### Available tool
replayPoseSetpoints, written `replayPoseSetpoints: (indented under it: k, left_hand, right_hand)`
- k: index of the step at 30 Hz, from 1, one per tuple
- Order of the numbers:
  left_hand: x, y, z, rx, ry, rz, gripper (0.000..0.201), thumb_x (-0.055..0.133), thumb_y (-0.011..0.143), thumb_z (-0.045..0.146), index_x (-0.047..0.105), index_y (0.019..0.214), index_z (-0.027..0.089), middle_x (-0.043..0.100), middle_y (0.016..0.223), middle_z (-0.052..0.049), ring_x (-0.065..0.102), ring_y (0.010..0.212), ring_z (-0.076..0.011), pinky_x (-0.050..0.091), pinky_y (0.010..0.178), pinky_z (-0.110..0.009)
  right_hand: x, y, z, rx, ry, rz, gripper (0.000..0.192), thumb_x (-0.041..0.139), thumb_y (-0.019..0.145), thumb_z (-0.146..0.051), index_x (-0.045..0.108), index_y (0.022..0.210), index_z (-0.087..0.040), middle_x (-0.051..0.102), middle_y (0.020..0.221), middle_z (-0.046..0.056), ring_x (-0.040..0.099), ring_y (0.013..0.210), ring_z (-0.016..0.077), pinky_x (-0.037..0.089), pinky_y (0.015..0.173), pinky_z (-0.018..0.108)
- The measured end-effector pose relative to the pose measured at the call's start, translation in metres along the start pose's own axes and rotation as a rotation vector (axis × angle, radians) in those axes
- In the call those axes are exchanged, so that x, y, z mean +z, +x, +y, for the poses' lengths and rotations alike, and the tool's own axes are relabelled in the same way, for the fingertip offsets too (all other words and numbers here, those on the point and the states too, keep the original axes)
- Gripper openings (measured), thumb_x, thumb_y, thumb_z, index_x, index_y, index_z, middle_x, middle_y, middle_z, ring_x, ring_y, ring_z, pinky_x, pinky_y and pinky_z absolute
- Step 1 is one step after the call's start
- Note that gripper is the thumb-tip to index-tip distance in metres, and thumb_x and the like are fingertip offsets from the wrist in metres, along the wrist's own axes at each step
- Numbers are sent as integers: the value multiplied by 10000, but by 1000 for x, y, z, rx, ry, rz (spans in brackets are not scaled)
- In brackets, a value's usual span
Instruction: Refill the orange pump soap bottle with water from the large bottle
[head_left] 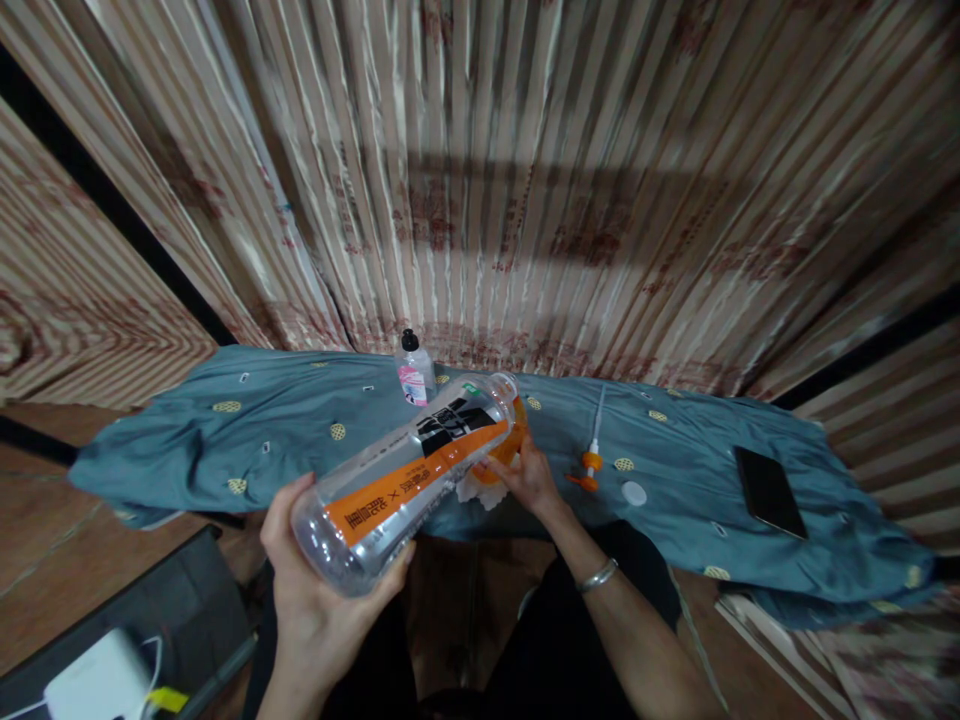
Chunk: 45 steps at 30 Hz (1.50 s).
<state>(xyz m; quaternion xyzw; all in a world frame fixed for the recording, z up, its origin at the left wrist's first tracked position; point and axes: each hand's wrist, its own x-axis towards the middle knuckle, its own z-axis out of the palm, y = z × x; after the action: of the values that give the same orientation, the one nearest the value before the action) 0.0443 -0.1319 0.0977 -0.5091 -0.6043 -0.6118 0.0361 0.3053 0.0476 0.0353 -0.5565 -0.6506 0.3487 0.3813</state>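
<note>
Striped curtain (525, 180) across the whole far side. Below it, bench (285, 420) under a blue-grey patterned cloth, running left to right.

Large clear bottle (409, 470) with orange-and-black label, held tilted above the near edge of the bench, base toward the camera, neck pointing far and right. Left hand (315, 590) clamped around the base end. Right hand (529, 480) up at the neck, fingers closed on something orange and a bit of white material (a cloth or tissue, cannot tell which) pressed to the bottle there.

Judged: work on the neck end, wiping or fitting, in mid-step; next move likely calls for a steady hold at the base while the right hand turns or rubs.

Dark phone (769, 490) flat on the cloth, far right. Small pink-labelled bottle (415, 372) upright just beyond the big one. White-and-orange pump piece (592, 462) lying right of the right hand. White charger (101, 680) near left, off the bench.
</note>
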Motion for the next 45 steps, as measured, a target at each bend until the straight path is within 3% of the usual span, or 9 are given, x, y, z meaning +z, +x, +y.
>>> replayPoseSetpoints:
  k: [4, 7, 13, 18, 25, 31, 37, 41, 45]
  left_hand:
    - [1, 0, 3, -61, -23, 0, 1127, 1066, 735, 766, 609, 1687, 371, 705, 1509, -98, 811, 1200, -346, 773, 1027, -501]
    - [0, -2, 1, -91, -21, -13, 1133, 1072, 734, 747, 601, 1687, 357, 702, 1543, -117, 807, 1245, -359, 764, 1089, -535]
    - [-1, -3, 3, -94, -35, -19, 1128, 1079, 754, 721, 601, 1676, 279, 699, 1518, -125, 802, 1215, -294, 742, 1049, -442]
    - [1, -1, 7, -34, -24, -3, 1112, 1071, 768, 727, 618, 1679, 278, 685, 1515, -130, 791, 1206, -300, 745, 1028, -445]
    - [1, -2, 3, -57, -38, -9, 1146, 1098, 713, 704, 615, 1675, 310, 708, 1457, -102, 805, 1141, -314, 767, 990, -470]
    - [-1, -6, 0, -129, -50, -19, 1135, 1091, 738, 690, 594, 1674, 283, 691, 1524, -129, 804, 1242, -300, 742, 1101, -458]
    - [1, -4, 3, -74, -52, 2, 1140, 1105, 713, 708, 623, 1653, 279, 698, 1495, -123, 809, 1177, -296, 760, 1012, -432]
    - [0, -5, 7, -128, -66, -22, 1111, 1106, 754, 664, 611, 1663, 258, 686, 1526, -150, 808, 1228, -304, 748, 1064, -448]
    - [1, -5, 3, -97, -49, -13, 1122, 1092, 753, 688, 599, 1675, 281, 674, 1542, -140, 796, 1232, -309, 743, 1077, -461]
  right_hand:
    - [0, 0, 0, -5, -5, -3, 661, 967, 882, -495, 681, 1429, -259, 966, 1271, 140, 953, 1215, 414, 786, 1007, 506]
    - [-2, 0, -1, -1, -1, -4, 663, 966, 883, -499, 681, 1430, -257, 967, 1271, 141, 952, 1220, 415, 785, 1007, 504]
    - [-3, 0, -4, 10, 16, -18, 696, 964, 874, -504, 674, 1454, -251, 966, 1304, 145, 948, 1234, 409, 777, 1031, 498]
    - [-1, -1, -4, 8, -24, 9, 718, 972, 877, -489, 678, 1482, -240, 968, 1282, 134, 952, 1209, 405, 777, 1006, 486]
    - [-2, -2, -6, 32, -49, -7, 711, 968, 901, -493, 694, 1502, -232, 963, 1291, 134, 948, 1206, 391, 775, 997, 464]
    - [-1, -5, -8, 21, -27, 2, 959, 945, 892, -568, 601, 1704, -191, 945, 1399, 167, 940, 1255, 418, 779, 1051, 501]
    - [0, -5, -4, 14, 14, -3, 1245, 943, 884, -589, 389, 1905, -140, 936, 1424, 186, 941, 1256, 442, 777, 1102, 556]
    - [0, -4, -1, 15, 9, -3, 1322, 963, 876, -599, 334, 1938, -126, 917, 1473, 209, 925, 1320, 455, 763, 1151, 575]
    - [0, -5, -1, -13, 15, 0, 1343, 973, 877, -596, 311, 1948, -129, 889, 1532, 236, 912, 1352, 475, 757, 1153, 606]
